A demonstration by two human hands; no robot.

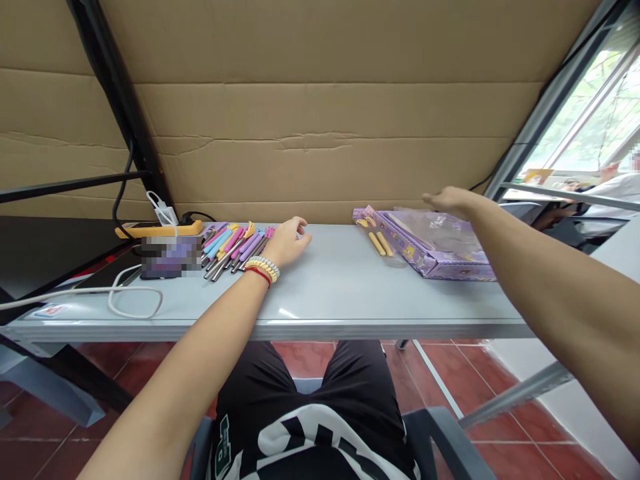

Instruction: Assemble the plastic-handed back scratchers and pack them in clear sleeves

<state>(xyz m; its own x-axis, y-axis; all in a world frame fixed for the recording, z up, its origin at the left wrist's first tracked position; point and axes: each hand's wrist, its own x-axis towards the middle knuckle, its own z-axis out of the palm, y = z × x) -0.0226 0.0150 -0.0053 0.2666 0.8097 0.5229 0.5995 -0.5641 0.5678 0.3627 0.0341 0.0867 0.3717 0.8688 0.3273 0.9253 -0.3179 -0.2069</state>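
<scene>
My left hand (289,241) rests on the grey table (340,293), fingers loosely curled with nothing in them, right beside a pile of cutlery with coloured handles (235,247). My right hand (449,199) hovers over the far edge of a purple box (430,250) topped with clear plastic wrap (440,230); its fingers point left and are partly hidden. Two yellow-handled pieces (380,243) lie against the box's left side.
An orange power strip (160,230) with a white charger, a phone (167,257) and a white cable (125,297) sit at the table's left. Cardboard sheets (320,120) form the back wall. Another person sits by the window at the far right (615,190).
</scene>
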